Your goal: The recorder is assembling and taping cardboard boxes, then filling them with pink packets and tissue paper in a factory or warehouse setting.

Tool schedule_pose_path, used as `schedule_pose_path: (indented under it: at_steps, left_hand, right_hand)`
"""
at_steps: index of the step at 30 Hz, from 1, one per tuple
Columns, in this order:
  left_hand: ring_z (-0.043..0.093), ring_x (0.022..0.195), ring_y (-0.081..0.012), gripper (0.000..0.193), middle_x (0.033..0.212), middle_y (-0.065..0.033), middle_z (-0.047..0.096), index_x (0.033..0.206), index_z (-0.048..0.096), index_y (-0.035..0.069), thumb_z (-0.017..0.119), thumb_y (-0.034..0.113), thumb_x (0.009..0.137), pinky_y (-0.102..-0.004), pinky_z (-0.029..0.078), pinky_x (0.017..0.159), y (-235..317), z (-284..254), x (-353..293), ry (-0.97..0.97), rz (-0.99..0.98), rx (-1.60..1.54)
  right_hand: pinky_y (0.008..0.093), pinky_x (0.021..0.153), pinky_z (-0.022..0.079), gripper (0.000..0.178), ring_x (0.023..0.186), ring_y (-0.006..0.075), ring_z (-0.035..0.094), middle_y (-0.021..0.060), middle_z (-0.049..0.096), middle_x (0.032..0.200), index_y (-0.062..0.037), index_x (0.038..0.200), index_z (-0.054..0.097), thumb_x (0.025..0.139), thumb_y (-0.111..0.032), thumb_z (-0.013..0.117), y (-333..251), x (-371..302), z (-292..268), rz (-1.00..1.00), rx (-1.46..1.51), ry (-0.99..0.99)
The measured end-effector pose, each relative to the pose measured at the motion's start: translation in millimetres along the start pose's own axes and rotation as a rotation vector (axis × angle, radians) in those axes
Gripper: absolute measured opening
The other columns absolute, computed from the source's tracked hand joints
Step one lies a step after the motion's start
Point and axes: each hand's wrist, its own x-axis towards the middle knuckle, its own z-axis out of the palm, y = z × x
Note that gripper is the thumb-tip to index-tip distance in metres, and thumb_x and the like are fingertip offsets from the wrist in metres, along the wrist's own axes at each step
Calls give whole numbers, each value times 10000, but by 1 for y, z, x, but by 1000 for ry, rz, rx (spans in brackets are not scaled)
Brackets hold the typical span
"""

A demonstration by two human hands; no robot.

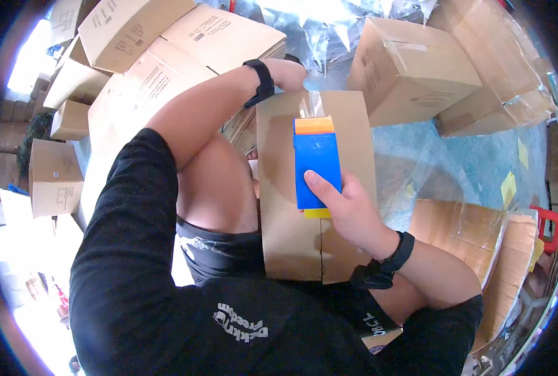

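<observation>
in the head view, the right hand [357,213] grips a blue tape dispenser [318,166], its thumb pressed flat on the top and the other fingers curled out of sight underneath; the grasp looks firm, probably so the tool can be pressed and steered. the dispenser is over the middle of a cardboard box [291,241], in line with the seam that shows at the near end, presumably to keep tape centred on the join. a clear strip [315,102] shows at the box's far edge, beyond the dispenser's orange front.

the left hand [286,74] is by the box's far left corner; its fingertips are hidden, so i cannot tell how far they are spread or whether they hold anything. the box lies close to the body, right of the left thigh [219,188], perhaps for steadiness.
</observation>
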Motion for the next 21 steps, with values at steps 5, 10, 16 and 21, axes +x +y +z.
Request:
schedule_pose_path:
  at_steps: [5,10,16,21]
  left_hand:
    - [659,787,-435,659,820,-295,656,869,680,-88,488,528,999,-491,514,759,45,-25,-18,56,-40,-128]
    - [643,881,-492,819,864,-345,645,888,674,-112,288,591,1057,-521,491,824,59,5,-23,104,32,-130]
    - [651,952,-488,849,930,-361,652,927,671,-122,232,592,1061,-521,497,868,63,17,-29,221,-24,-185]
    - [657,962,-484,837,975,-339,670,944,673,-113,214,577,1064,-542,497,879,74,5,-30,126,-23,-133]
  right_hand:
    - [273,815,531,387,919,91,620,34,654,1039,0,1214,572,1022,-332,620,0,0,-4,-29,49,7]
    - [276,805,529,388,915,94,618,39,652,1030,3,1212,565,1027,-336,609,-2,-2,-1,-15,36,-6]
    - [283,810,530,382,904,106,622,47,659,1011,7,1209,574,1044,-338,574,0,-14,7,30,49,26]
    - [279,807,526,352,901,91,610,40,664,1011,12,1197,589,1052,-309,563,-10,-46,13,95,4,115]
